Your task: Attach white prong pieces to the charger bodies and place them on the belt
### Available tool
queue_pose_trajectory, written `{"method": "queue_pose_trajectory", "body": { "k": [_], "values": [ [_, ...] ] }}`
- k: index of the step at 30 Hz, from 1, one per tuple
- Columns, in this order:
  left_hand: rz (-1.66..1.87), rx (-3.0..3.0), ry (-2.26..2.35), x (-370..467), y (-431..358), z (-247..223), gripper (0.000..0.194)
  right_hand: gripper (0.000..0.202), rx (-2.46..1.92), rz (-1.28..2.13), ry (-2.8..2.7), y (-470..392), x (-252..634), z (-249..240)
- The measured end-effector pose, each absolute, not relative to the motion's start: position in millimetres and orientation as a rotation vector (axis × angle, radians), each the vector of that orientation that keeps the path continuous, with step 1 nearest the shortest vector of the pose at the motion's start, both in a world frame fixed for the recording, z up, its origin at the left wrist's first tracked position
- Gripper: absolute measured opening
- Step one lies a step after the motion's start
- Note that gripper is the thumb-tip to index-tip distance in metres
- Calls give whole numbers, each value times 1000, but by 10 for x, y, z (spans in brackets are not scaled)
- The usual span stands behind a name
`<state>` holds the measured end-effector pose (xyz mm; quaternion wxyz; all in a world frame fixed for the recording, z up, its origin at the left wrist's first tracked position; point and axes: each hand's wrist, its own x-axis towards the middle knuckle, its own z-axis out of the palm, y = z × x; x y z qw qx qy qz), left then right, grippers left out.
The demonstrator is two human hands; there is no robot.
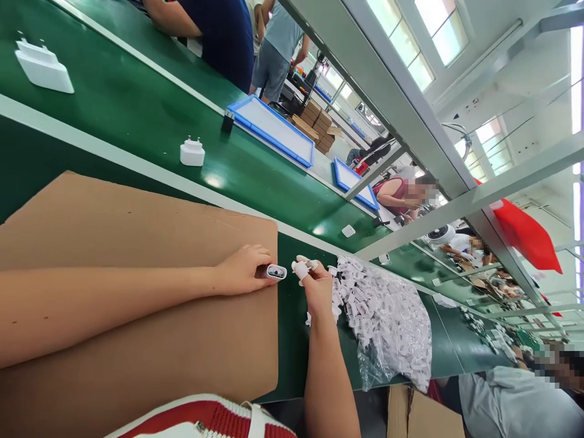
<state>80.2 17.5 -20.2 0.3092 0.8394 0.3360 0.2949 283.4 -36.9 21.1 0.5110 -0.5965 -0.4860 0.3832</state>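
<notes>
My left hand [244,271] rests over the brown cardboard sheet [191,340] with its fingers closed around a white charger housing [276,272]. The housing's open end faces right, and dark parts show inside. Just across a small gap, my right hand [318,291] pinches a small white piece [312,264] with a bit of metal showing; its exact kind is hard to make out. White covers sit on the right fingertips. Right beside that hand, a clear plastic bag [387,322] spills many small white plastic pieces onto the green bench.
A green conveyor belt [150,140] runs diagonally behind the bench, carrying white plug chargers [191,152]. Blue-rimmed trays [274,131] stand along its far side. A metal frame [387,79] crosses overhead. Other people work across the belt and at the right; a cardboard box [424,417] stands below.
</notes>
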Motion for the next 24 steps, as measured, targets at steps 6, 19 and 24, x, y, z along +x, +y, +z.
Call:
{"method": "queue_pose_trajectory", "body": {
  "k": [6, 19, 24],
  "values": [
    [783, 2172, 854, 803, 195, -254, 34, 30, -1449, 877, -1206, -425, 2706, 185],
    [808, 2173, 840, 793, 211, -270, 28, 26, -1456, 862, -1351, -492, 2701, 239],
    [844, 2198, 804, 785, 224, -283, 22, 15, -1501, 354, -1839, -504, 2629, 228]
  ]
}}
